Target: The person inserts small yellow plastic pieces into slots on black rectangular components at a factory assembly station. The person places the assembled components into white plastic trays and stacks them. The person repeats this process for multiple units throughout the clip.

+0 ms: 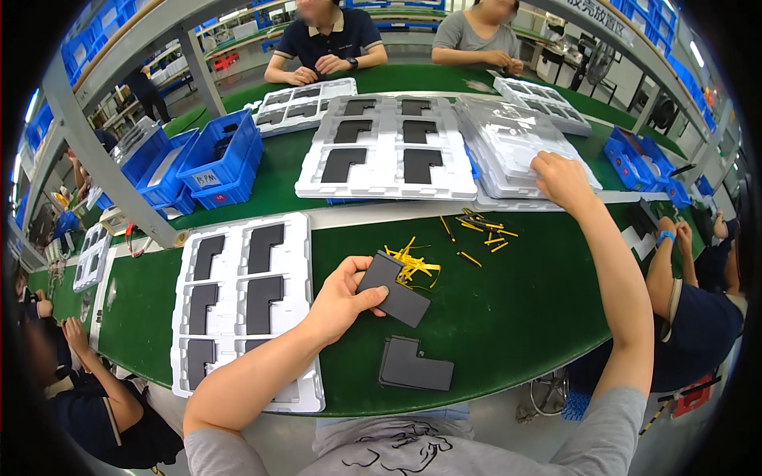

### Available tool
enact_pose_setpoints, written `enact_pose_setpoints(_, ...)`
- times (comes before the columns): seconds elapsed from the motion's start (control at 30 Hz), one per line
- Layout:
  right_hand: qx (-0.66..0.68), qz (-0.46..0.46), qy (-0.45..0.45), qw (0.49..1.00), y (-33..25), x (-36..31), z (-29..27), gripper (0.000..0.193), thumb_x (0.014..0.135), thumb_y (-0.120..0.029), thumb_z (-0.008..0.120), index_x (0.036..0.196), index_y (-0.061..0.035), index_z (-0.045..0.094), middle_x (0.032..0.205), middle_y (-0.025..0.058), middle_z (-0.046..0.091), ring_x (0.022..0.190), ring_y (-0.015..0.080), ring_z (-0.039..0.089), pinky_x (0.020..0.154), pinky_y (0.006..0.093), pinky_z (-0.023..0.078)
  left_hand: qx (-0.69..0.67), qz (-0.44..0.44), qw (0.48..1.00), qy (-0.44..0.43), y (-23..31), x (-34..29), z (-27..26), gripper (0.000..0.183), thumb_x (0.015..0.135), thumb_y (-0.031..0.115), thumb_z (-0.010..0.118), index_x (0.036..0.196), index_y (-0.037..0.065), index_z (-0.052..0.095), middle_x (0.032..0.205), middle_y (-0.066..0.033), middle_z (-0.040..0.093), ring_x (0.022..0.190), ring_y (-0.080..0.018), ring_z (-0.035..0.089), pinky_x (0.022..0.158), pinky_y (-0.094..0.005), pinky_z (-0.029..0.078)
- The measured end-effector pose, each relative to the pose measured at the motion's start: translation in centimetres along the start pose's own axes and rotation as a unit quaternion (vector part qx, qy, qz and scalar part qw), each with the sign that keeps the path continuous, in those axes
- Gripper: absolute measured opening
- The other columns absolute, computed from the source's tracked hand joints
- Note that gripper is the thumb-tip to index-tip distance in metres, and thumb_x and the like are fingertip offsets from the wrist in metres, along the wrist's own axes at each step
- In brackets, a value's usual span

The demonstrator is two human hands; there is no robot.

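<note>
My left hand [345, 300] grips a flat dark grey L-shaped block [409, 305], thumb on top, above the green table. Below it on the table lies another L-shaped block [417, 366]. Out to the right, my right hand [562, 178] has its fingers bent over the near edge of the top white plastic tray [520, 143] in a stack; its fingertips are partly hidden. Left of my left hand, a white tray [226, 313] holds several L-shaped blocks in its pockets, partly covered by my forearm.
A pile of yellow strips [413, 266] and scattered black-and-yellow strips [484, 226] lie mid-table. Behind stands a filled white tray [386, 151]. Blue bins [222, 155] are at left, more [639, 163] at right. A metal post [107, 143] rises at left. Several people sit around the table.
</note>
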State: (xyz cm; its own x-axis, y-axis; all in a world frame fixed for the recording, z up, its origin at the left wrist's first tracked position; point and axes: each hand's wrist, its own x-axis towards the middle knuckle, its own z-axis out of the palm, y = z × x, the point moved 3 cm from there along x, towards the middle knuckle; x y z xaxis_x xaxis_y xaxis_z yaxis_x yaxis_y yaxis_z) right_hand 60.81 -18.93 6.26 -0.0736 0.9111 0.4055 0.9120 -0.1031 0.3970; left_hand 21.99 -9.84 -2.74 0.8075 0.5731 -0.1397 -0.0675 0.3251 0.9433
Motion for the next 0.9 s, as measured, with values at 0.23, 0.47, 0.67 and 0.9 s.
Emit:
enact_pose_setpoints(0.23,0.035,0.028,0.159,0.986,1.0,1.4,-2.7,0.027,0.066,-0.009,0.074,0.089,-0.0093,0.06,0.084,0.0049,0.057,0.084,0.0249,0.06,0.068,0.038,0.049,-0.047,0.024,0.999,0.0,0.2,0.0,0.3,0.039,0.089,0.008,0.064,0.124,0.0,0.047,0.105,-0.0076,0.063,0.086,-0.0112,0.06,0.07,-0.0244,0.049)
enact_pose_setpoints(0.47,0.127,-0.102,0.239,0.957,-11.9,3.3,-7.1,0.022,0.072,-0.007,0.06,0.094,-0.0103,0.064,0.081,0.0042,0.054,0.075,0.0221,0.056,0.062,0.0347,0.042,-0.115,0.103,0.988,0.005,2.6,-0.4,-1.9,0.025,0.093,0.018,0.062,0.11,0.002,0.054,0.096,-0.004,0.064,0.083,-0.0091,0.058,0.073,-0.0261,0.046)
enact_pose_setpoints(0.67,0.183,-0.241,0.246,0.921,-22.8,1.9,-10.7,0.029,0.073,-0.012,0.06,0.101,-0.0089,0.064,0.083,0.0035,0.052,0.074,0.0193,0.054,0.068,0.0327,0.044,-0.15,0.138,0.974,0.103,6.1,-2.1,-4.0,0.046,0.09,0.032,0.062,0.124,0.004,0.051,0.115,-0.0046,0.062,0.106,-0.0171,0.057,0.097,-0.0382,0.041)
enact_pose_setpoints(0.9,0.241,-0.3,0.247,0.889,-27.9,1.4,-10.9,0.03,0.076,-0.013,0.062,0.106,-0.0152,0.067,0.1,0.0033,0.061,0.093,0.0162,0.058,0.094,0.041,0.042,-0.191,0.214,0.919,0.272,7.0,-7.0,-6.3,0.022,0.092,0.024,0.063,0.107,0.008,0.058,0.099,-0.0011,0.063,0.093,-0.0119,0.057,0.086,-0.03,0.047)
